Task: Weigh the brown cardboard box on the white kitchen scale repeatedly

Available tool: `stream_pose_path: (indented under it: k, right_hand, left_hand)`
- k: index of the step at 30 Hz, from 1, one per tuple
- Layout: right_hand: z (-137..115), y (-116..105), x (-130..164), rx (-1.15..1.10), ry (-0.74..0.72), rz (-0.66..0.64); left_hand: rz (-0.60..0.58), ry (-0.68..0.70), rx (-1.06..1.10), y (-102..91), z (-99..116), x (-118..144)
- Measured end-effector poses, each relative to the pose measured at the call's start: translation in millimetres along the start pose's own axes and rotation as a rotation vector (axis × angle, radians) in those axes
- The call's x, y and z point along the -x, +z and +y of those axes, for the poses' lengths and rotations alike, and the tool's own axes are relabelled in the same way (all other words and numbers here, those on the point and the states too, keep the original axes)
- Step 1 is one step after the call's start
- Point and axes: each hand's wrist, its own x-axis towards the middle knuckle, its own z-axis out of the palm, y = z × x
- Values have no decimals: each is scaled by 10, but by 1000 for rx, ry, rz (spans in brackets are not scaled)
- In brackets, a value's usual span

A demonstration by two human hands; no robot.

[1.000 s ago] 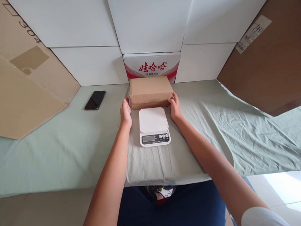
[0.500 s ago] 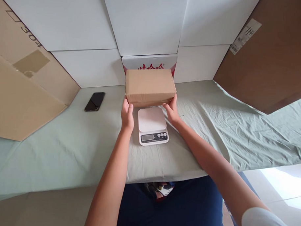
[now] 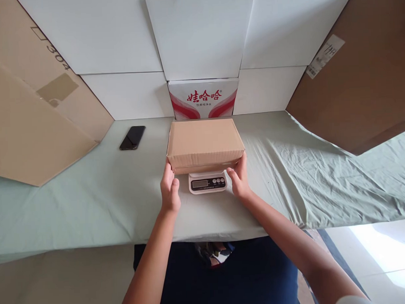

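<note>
A closed cardboard box (image 3: 205, 137) is over a white scale (image 3: 208, 183) on the cloth-covered worktop (image 3: 88, 204). The left hand (image 3: 169, 188) and right hand (image 3: 239, 177) hold its lower near corners, each grip partly open around the cardboard. It looks stiff and probably light; the lower side edges seem the surest hold. Most fingers are hidden, contact with the covered weighing plate cannot be told, and the display is unreadable.

Pale-green creased fabric cloth (image 3: 84, 200) is covering tbl (image 3: 75, 234). Black rect. phone (image 3: 132, 137) is lying on it, L; white plastic digital scale (image 3: 208, 183) is sitting ctr; white-and-red cardboard carton (image 3: 203, 98) is standing behind; brown cardboard panels (image 3: 39, 135) are flanking L/R.
</note>
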Motion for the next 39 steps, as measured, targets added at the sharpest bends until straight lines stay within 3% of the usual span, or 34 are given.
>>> stream_pose_path:
  k: [6,15,17,19,21,24,29,34,39]
  right_hand:
    - [56,-50,-30,-18,21,4]
    - [90,-31,-24,-66,8,36]
    - [111,-164,-131,-108,12,172]
    - [153,-383,-284,-166,51,479]
    - [202,-619,-434,-219,157,717]
    - [258,-828,-556,-253,250,821]
    - [284,-693,-507,-297,341,733]
    - [276,-429,-353,-316,223,481]
    - [201,-205,-140,-271,123,215]
  left_hand:
    - [-21,-51,-17,22,39,-9]
    - [-21,-7,-30,-19,-40,36]
    - [113,74,-76,-78,-53,12]
    - [325,129,-87,-171,-71,-22]
    - [473,70,-37,-268,-100,-56]
    - [498,-51,37,-346,-145,-83]
    - [468,-64,107,-285,-149,-80]
    - [430,-78,119,-210,-130,-75]
    - [180,-122,75,-124,-143,-32]
